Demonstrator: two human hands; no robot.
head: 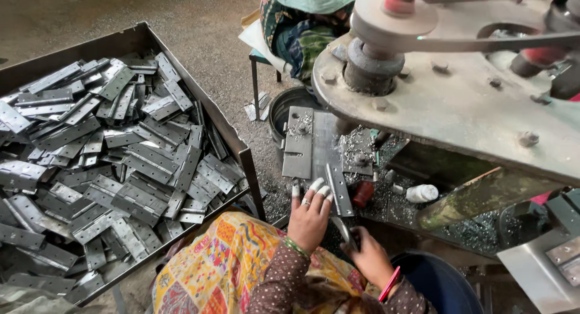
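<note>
Left hand [309, 214]: fingers spread and flat, tips taped white, resting on the lower end of a long grey hinge leaf [338, 190] that lies on the tabletop [320, 139]; pressing down, not closed around it.

Right hand [370, 256]: curled around a second narrow metal strip [344, 230], dull steel, held just below the left hand.

Tabletop: flat steel plate, scuffed, strewn with bright metal shavings [353, 146]. A square hinge plate [298, 149] with screw holes lies at its left edge.

Small items beside the hinge leaf: a red cylindrical cap [363, 194] and a white plastic bottle [422, 194] lying on its side.

Machine arm [459, 102]: heavy, rust-dusted cast plate with bolt heads, overhanging the tabletop from the right and hiding much of it; a round grey pulley [386, 21] sits on top.

Bin [199, 102]: large, dark sheet-metal tray to the left, heaped with flat, drilled, grey steel hinges [109, 163] lying in all directions.

Dark round bucket [289, 105]: behind the tabletop, on the gritty floor.

Blue tub [441, 284]: below the right hand.
</note>
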